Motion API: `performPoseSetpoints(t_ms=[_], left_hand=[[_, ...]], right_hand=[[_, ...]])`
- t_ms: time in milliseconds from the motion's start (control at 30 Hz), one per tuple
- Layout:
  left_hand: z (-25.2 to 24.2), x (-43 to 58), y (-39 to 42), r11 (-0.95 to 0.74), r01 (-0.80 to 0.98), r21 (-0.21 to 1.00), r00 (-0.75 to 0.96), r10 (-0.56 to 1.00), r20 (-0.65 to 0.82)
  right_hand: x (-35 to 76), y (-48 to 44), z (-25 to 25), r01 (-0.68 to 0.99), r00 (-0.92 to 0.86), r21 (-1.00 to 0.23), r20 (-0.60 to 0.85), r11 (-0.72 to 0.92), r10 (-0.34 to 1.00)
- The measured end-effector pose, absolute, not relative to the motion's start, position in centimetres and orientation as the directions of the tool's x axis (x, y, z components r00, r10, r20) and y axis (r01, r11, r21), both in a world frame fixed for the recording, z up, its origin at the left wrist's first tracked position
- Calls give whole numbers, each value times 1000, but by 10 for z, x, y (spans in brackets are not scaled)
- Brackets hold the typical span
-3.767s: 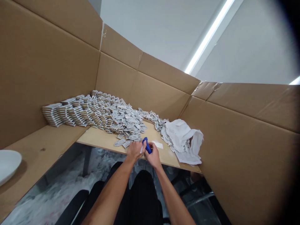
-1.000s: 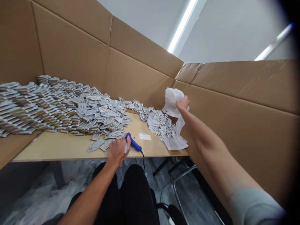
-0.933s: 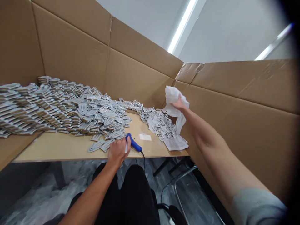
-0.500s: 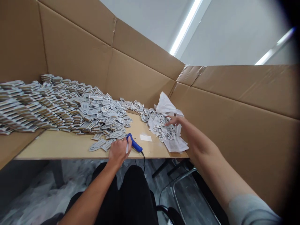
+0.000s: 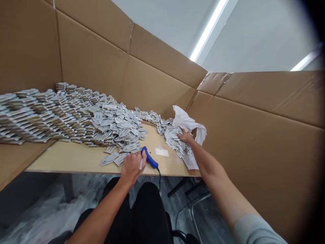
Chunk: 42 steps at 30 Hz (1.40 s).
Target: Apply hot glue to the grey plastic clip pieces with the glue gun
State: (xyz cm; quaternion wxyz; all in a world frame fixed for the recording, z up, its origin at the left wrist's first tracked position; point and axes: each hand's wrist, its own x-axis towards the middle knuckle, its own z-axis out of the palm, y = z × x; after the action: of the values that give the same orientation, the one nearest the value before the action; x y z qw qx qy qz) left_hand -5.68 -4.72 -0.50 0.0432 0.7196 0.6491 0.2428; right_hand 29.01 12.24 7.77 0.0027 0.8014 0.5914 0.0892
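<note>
My left hand (image 5: 132, 166) rests at the front edge of the wooden table (image 5: 76, 159), closed around a blue corded tool (image 5: 150, 161) and a thin white stick. My right hand (image 5: 185, 137) reaches out to the right and lies with fingers down on a loose pile of grey-white patches (image 5: 175, 142) spilling from a crumpled white bag (image 5: 189, 123). Whether it grips a patch I cannot make out. A small white slip (image 5: 162, 152) lies on the table between my hands.
A large heap of stacked grey patches (image 5: 63, 115) covers the left and back of the table. Tall cardboard walls (image 5: 157, 84) enclose the table at the back and right. My dark-clad legs and a chair frame (image 5: 195, 210) are below the table edge.
My right hand let go of the tool, lifted the white bag up, then dropped it and came down onto the loose patches. My left hand stayed on the blue tool.
</note>
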Motion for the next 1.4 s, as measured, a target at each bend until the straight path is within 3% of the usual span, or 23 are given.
performPoseSetpoints(t_ms=[200, 433, 567, 700, 833, 1000, 1200, 1300, 1400], left_hand=[[-1, -58, -51, -159, 908, 389, 44, 957, 288], [2, -59, -51, -145, 901, 408, 44, 968, 248], [0, -60, -50, -158, 903, 401, 50, 963, 266], [-1, -60, -50, -160, 910, 382, 52, 959, 277], [-1, -60, -51, -154, 919, 362, 50, 958, 281], [0, -62, -50, -127, 915, 382, 27, 966, 256], [-1, -66, -47, -97, 898, 430, -19, 966, 256], [-2, -65, -45, -75, 860, 506, -59, 968, 243], [-5, -56, -42, -71, 780, 622, -113, 961, 251]], right_hand=[[283, 132, 79, 934, 312, 141, 132, -329, 941], [280, 105, 106, 939, 226, 210, 222, -273, 948], [261, 90, 118, 960, 34, 266, 196, -87, 980], [224, 77, 107, 944, -207, 271, 47, 187, 977], [188, 65, 81, 912, -339, 231, -36, 338, 940], [165, 54, 61, 904, -386, 176, -50, 388, 921], [150, 11, 67, 890, -450, -8, 159, 457, 879], [133, -22, 66, 846, -506, -144, 85, 513, 859], [114, -45, 57, 840, -506, -180, 79, 511, 859]])
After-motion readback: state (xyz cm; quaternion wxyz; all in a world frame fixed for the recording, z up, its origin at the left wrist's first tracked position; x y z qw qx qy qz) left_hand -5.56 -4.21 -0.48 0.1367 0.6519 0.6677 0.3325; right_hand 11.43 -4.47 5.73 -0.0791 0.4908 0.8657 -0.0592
